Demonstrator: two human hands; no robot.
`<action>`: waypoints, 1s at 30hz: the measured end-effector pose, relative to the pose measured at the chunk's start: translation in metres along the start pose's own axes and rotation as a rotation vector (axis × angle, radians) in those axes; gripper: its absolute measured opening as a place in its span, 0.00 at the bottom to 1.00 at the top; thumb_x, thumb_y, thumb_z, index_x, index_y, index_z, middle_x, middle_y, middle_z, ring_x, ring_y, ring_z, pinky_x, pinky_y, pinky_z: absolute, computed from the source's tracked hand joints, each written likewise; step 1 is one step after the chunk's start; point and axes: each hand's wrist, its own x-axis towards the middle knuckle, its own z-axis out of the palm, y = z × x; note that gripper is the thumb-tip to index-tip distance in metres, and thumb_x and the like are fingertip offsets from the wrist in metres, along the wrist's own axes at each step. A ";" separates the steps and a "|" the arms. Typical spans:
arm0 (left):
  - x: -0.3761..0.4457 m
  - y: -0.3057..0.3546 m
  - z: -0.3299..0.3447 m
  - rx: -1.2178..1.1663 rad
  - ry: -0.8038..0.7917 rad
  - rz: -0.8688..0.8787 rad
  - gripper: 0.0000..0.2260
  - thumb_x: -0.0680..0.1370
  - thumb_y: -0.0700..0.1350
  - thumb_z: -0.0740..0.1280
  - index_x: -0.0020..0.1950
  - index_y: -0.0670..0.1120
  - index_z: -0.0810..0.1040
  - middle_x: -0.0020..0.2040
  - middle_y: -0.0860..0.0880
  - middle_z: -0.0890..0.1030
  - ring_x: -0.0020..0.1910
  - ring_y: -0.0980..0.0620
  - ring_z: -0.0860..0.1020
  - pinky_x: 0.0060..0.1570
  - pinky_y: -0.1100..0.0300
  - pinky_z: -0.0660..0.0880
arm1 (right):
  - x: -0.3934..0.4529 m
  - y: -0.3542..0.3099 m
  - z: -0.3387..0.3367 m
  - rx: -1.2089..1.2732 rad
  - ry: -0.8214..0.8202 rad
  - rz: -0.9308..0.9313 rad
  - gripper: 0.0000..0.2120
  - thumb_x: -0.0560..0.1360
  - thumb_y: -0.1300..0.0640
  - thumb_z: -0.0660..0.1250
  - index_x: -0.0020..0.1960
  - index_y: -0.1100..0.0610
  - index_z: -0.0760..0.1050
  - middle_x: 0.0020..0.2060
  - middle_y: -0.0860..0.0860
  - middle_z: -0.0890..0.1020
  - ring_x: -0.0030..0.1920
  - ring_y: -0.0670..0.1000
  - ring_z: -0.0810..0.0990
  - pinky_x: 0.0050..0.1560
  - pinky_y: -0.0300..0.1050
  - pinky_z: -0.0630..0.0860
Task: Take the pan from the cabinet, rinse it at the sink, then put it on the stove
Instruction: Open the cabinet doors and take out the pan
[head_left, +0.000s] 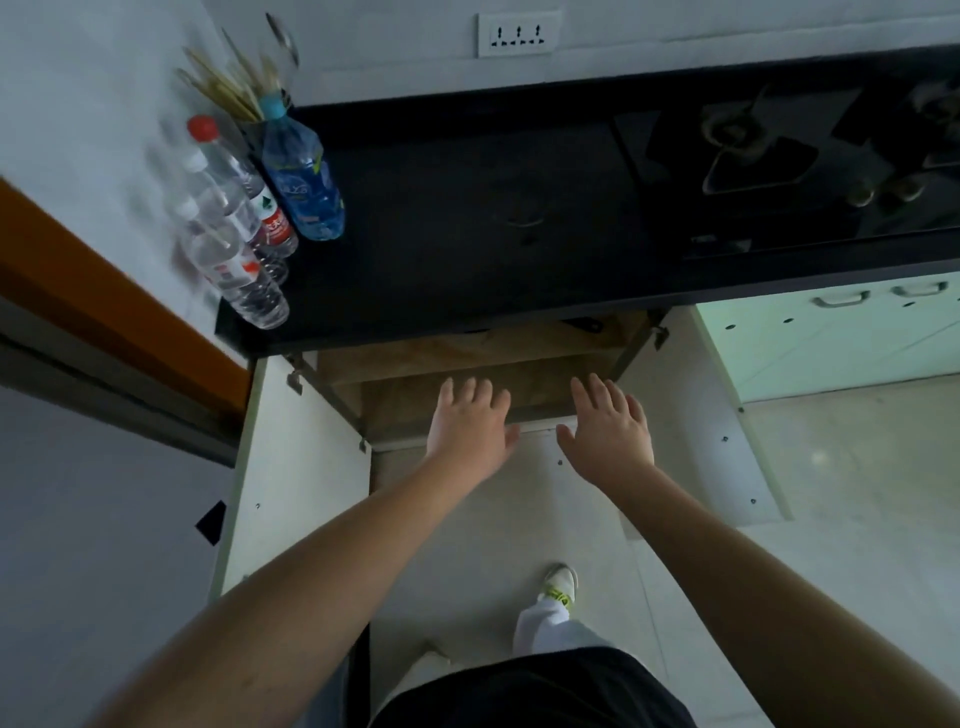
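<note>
Both forearms were bare from the bottom edge of the frame to the wrists, with no sleeves, watch or bands visible. The left hand (470, 428) and right hand (608, 434) wore no rings or gloves. A black garment (535, 691) covered the torso at the bottom of the view. Below it showed a white trouser leg (543, 623), ending in a white sneaker (561, 584) with what looked like yellow-green accents near the laces, though blur made this uncertain.

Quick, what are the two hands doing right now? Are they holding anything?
Left hand: open, fingers spread, holding nothing, reaching toward the open cabinet.
Right hand: open, fingers spread, holding nothing too.
</note>
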 end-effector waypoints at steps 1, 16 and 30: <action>0.009 0.007 -0.005 -0.027 0.013 -0.008 0.27 0.81 0.61 0.48 0.76 0.48 0.61 0.75 0.44 0.64 0.75 0.43 0.60 0.73 0.43 0.56 | 0.010 0.006 -0.003 0.005 0.011 -0.001 0.34 0.79 0.40 0.54 0.80 0.52 0.47 0.79 0.53 0.52 0.79 0.55 0.49 0.76 0.53 0.45; 0.114 0.002 0.049 -0.119 0.063 0.049 0.29 0.81 0.62 0.44 0.78 0.51 0.55 0.75 0.49 0.66 0.73 0.49 0.64 0.71 0.50 0.60 | 0.122 0.026 0.068 0.107 0.139 0.091 0.29 0.82 0.43 0.47 0.80 0.53 0.48 0.79 0.51 0.50 0.79 0.51 0.44 0.75 0.50 0.39; 0.249 0.009 0.183 -0.222 0.190 0.052 0.33 0.76 0.65 0.33 0.79 0.55 0.49 0.79 0.51 0.57 0.78 0.49 0.52 0.75 0.47 0.52 | 0.247 0.060 0.178 0.092 0.249 0.126 0.31 0.80 0.48 0.51 0.80 0.54 0.46 0.80 0.50 0.47 0.79 0.51 0.41 0.76 0.51 0.40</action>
